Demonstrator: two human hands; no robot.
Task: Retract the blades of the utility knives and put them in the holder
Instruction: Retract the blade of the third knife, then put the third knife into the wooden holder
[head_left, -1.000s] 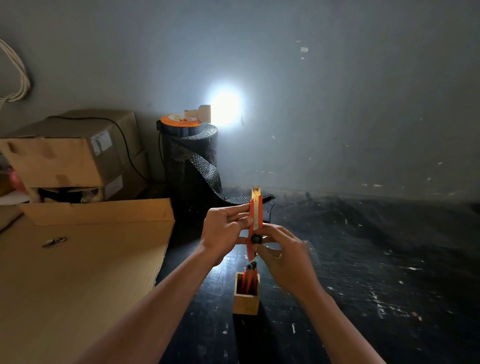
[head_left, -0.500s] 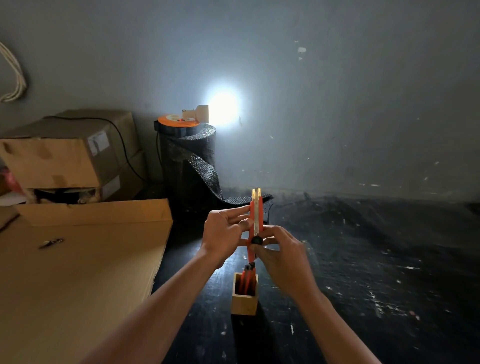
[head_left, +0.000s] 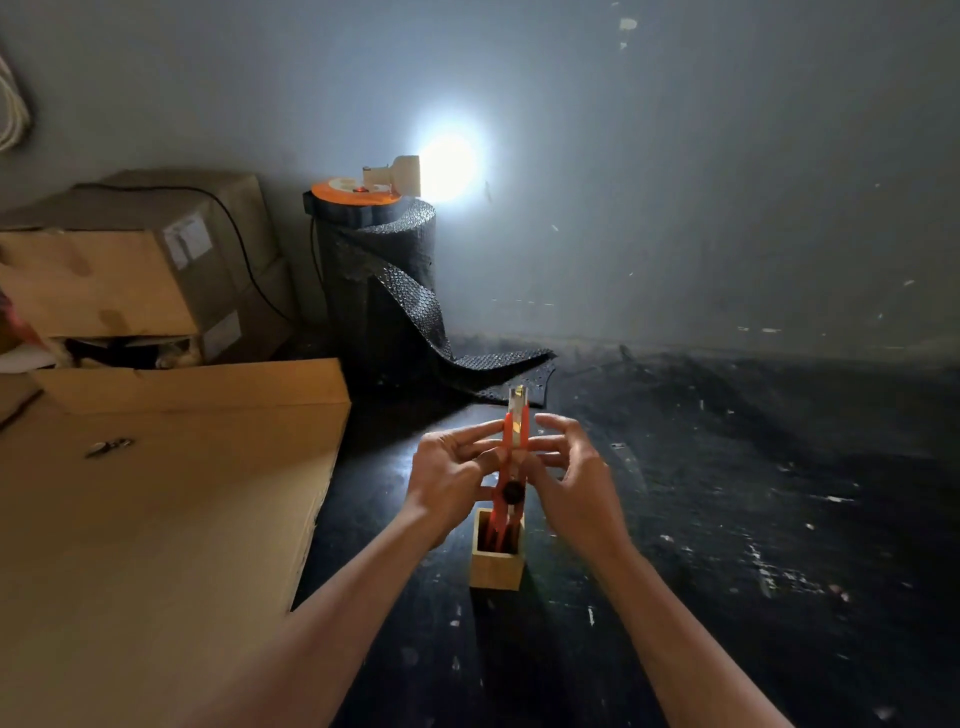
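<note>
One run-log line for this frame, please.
left hand: grips orange utility knife upright | right hand: fingers spread beside it | blade tip exposed | wooden holder: below, holds other knives | step: not yet inserted

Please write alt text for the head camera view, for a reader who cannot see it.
Two hands, left hand and right hand, hold an orange utility knife upright above a small wooden holder on a dark floor.

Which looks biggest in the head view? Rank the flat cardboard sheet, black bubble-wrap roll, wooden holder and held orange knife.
1. flat cardboard sheet, though nearness inflates it
2. black bubble-wrap roll
3. held orange knife and wooden holder: too alike to rank
</note>
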